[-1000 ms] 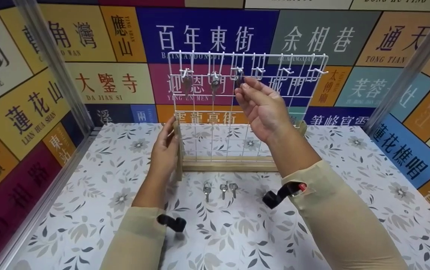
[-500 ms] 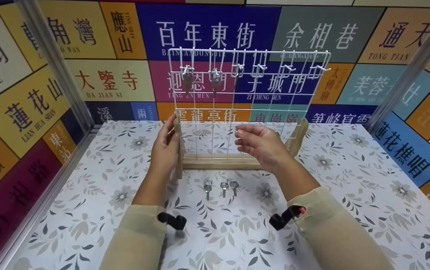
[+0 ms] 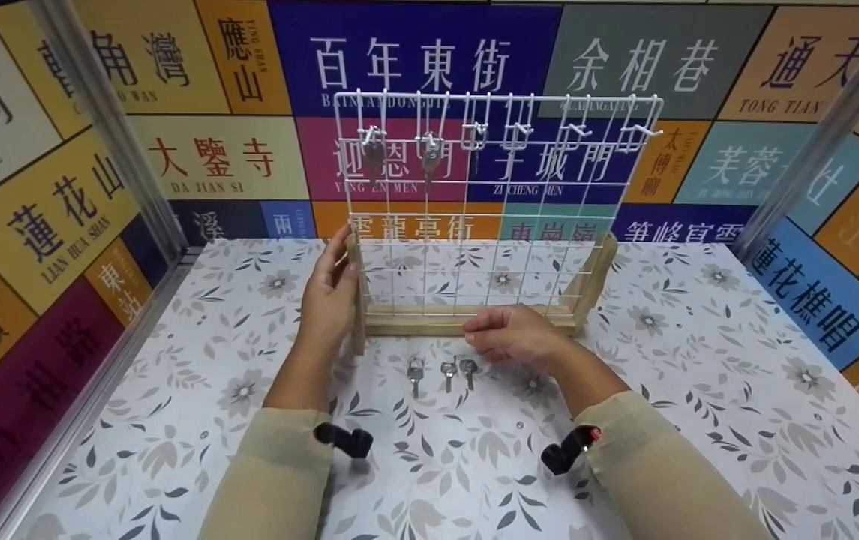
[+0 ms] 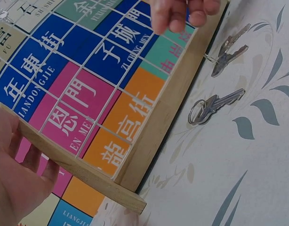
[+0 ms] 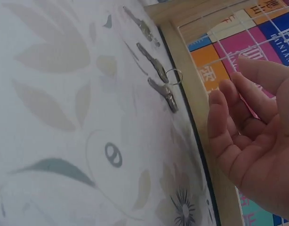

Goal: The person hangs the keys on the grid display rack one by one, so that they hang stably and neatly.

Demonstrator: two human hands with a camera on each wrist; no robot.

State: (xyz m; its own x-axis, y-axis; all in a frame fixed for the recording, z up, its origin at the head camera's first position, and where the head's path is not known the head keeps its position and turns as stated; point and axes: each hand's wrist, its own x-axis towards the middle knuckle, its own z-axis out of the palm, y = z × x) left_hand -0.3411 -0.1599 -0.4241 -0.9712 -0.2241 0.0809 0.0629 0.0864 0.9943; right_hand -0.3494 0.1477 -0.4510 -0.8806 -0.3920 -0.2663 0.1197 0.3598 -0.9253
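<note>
A white wire grid rack [image 3: 444,217] with a wooden frame stands upright. My left hand [image 3: 330,300] grips the rack's left wooden side post [image 4: 78,176], fingers bent around it. My right hand [image 3: 512,334] is in front of the rack's bottom bar, its fingers loosely bent and holding nothing; the right wrist view shows the bare palm. Just to its left, a key [image 3: 470,370] and a second key [image 3: 448,373] lie close together on the table. A third key [image 3: 415,373], with a ring, lies apart. Keys hang from the left hook [image 3: 373,150], second hook [image 3: 431,150] and third hook [image 3: 476,146].
More hooks [image 3: 575,135] with nothing on them line the rack's right half. The table [image 3: 669,360] has a leaf-patterned white cover. Behind stands a wall [image 3: 414,60] of coloured street-sign panels, with metal posts [image 3: 804,142] at the sides.
My right hand has let go of a key at the third hook, which now hangs there, and has moved down to just above the keys on the table. My left hand has stayed put.
</note>
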